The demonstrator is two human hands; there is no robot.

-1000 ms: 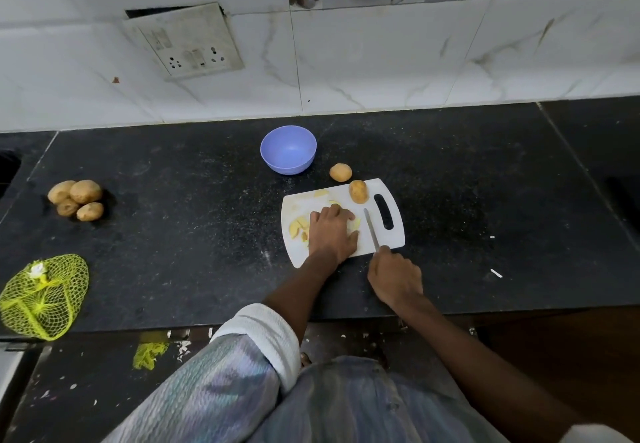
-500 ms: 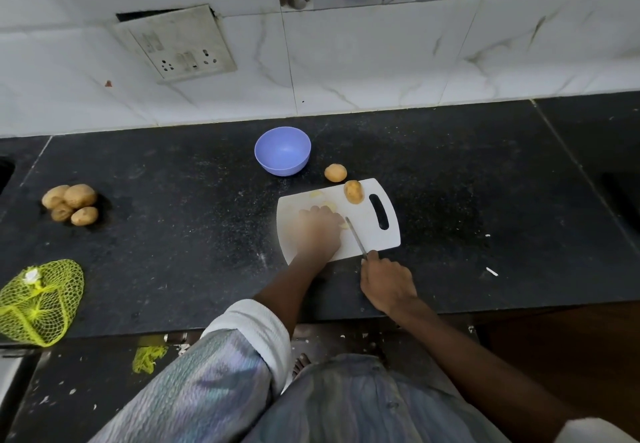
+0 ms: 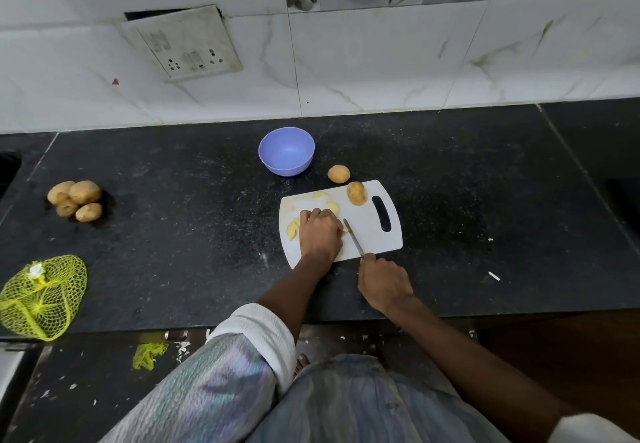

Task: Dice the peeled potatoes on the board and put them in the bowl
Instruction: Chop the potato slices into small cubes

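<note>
A white cutting board (image 3: 370,235) lies on the black counter. My left hand (image 3: 320,235) covers a potato piece on the board, fingers curled over it; the piece is mostly hidden. Pale cut slices (image 3: 292,231) lie to its left and more slices (image 3: 332,206) just beyond it. My right hand (image 3: 384,283) grips a knife (image 3: 354,237) whose blade lies against the right side of my left hand. One whole potato (image 3: 356,193) sits on the board's far edge, another potato (image 3: 338,174) on the counter behind it. The purple bowl (image 3: 286,150) stands empty beyond the board.
A pile of unpeeled potatoes (image 3: 76,200) sits at the counter's left. A yellow net bag (image 3: 41,295) lies at the front left edge. A tiled wall with a socket plate (image 3: 183,43) backs the counter. A white scrap (image 3: 494,275) lies to the right.
The knife blade has swung from beside my left hand to slant in against it, and my right hand has shifted slightly. My left hand stays over the potato.
</note>
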